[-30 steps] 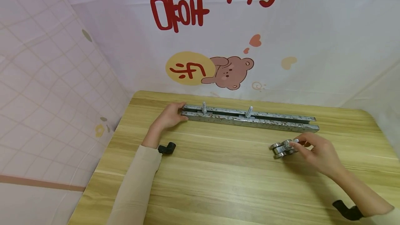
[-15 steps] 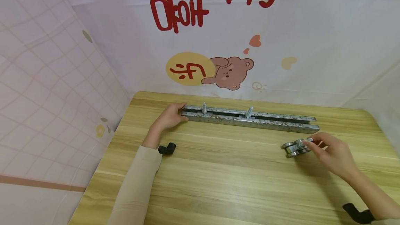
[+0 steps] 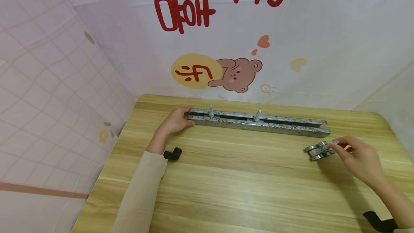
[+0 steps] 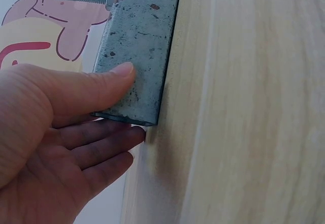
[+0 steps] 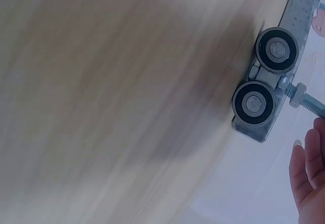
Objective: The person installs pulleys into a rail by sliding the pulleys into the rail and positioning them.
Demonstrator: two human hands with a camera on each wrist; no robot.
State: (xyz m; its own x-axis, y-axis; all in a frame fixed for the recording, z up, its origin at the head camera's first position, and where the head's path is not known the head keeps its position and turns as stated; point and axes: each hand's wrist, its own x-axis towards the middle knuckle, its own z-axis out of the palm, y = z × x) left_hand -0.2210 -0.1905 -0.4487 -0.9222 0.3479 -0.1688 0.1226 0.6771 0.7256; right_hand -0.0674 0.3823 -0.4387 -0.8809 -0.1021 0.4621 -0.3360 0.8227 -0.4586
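Observation:
A long galvanised steel channel rail (image 3: 278,128), its slot facing up, lies near the table's back edge. Two threaded bolts, a left one (image 3: 211,111) and a right one (image 3: 258,115), stand up from the slot. My left hand (image 3: 174,120) holds the rail's left end; in the left wrist view the thumb (image 4: 114,84) presses its front face. My right hand (image 3: 362,157) pinches the bolt of a four-wheeled roller trolley (image 3: 317,152), held in front of the rail's right end. Two wheels, including the lower wheel (image 5: 254,103), and a hex nut (image 5: 298,95) show in the right wrist view.
The rail rests on a wood-grain table (image 3: 226,175). A white printed cloth (image 3: 339,46) with a bear hangs right behind it, and a grid-patterned cloth (image 3: 48,82) stands on the left. Black fittings, a left one (image 3: 173,154) and a right one (image 3: 378,222), sit by the wrists.
My right hand has carried the roller trolley to the right, past the front of the rail's right end. The left hand and the rail have stayed in place.

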